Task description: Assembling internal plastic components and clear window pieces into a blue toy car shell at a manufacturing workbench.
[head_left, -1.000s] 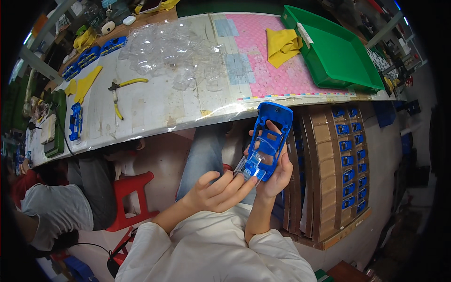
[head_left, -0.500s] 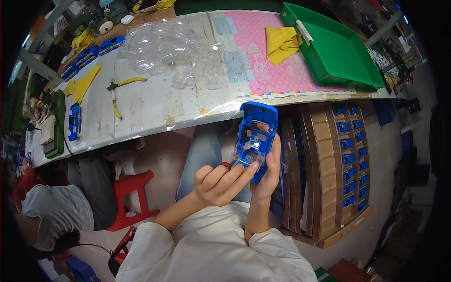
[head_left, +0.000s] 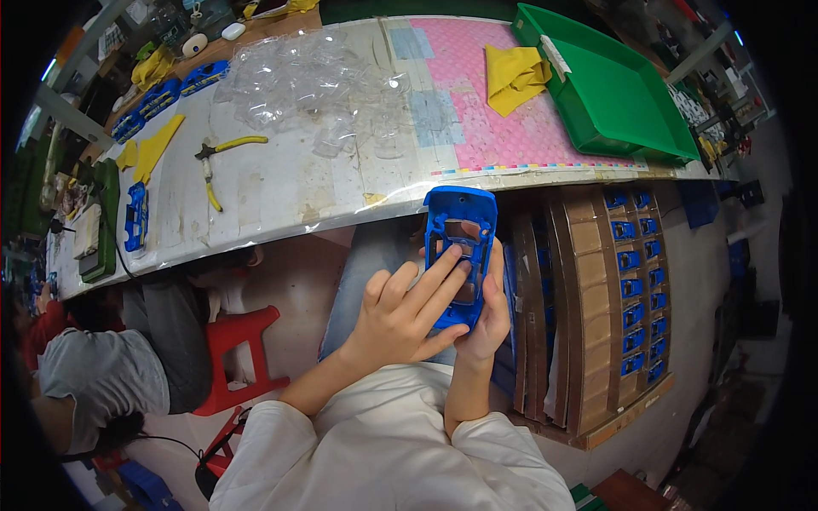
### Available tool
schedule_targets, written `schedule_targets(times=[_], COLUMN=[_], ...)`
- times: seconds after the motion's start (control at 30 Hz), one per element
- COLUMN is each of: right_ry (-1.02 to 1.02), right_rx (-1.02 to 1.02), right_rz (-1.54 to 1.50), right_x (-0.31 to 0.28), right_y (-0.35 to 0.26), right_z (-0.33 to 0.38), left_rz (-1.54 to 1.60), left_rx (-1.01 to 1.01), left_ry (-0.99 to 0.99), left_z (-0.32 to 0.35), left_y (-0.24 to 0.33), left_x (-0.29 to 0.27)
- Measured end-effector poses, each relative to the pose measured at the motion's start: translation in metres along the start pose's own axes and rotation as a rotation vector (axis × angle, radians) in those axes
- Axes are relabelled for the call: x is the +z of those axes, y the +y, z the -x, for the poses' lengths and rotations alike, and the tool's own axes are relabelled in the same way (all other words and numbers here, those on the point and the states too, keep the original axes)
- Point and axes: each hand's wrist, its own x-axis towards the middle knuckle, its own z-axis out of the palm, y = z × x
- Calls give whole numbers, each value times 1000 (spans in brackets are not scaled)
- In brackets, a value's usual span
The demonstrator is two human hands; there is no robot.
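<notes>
One blue plastic toy-car body shell (head_left: 460, 247) is shown, held upright just below the front edge of the workbench (head_left: 281, 183), above the person's lap. It is clamped from behind and below by the right hand (head_left: 487, 319), whose fingers are wrapped round its lower end. The left hand (head_left: 400, 319) is laid over its open underside, fingers extended and pressed together against the window openings. Three or so further blue shells (head_left: 136, 217) are seen at the bench's left end. One pair of yellow-handled pliers (head_left: 213, 162) lies flat on the worn white surface, beside a heap of clear, thin moulded plastic pieces (head_left: 307, 81). One yellow cloth (head_left: 515, 77) rests on a pink dotted mat (head_left: 486, 111), touching one green rectangular tray (head_left: 613, 94). Cardboard trays (head_left: 596, 298) with rows of small blue parts are stacked just right of the hands. One red stool (head_left: 234, 349) stands at the left; open floor lies between it and the lap.
</notes>
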Motion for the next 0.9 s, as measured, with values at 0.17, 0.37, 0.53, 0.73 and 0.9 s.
schedule_targets(times=[0.17,0.37,0.53,0.73,0.9], right_ry=[-12,-6,-40,136,161], right_rx=[35,51,12,-47,-100], right_rz=[-47,-55,35,661,713], right_x=[4,8,9,15,10], right_y=[-6,-5,-10,-14,-11], right_z=[3,7,11,7,4], left_rz=[171,665,861,818,795], left_rx=[-87,-518,-591,-549,-476], left_ry=[356,204,178,141,168], left_z=[0,-31,-31,-29,-26], left_y=[-2,-13,-12,-4,-3], left_x=[-5,-8,-1,6,14])
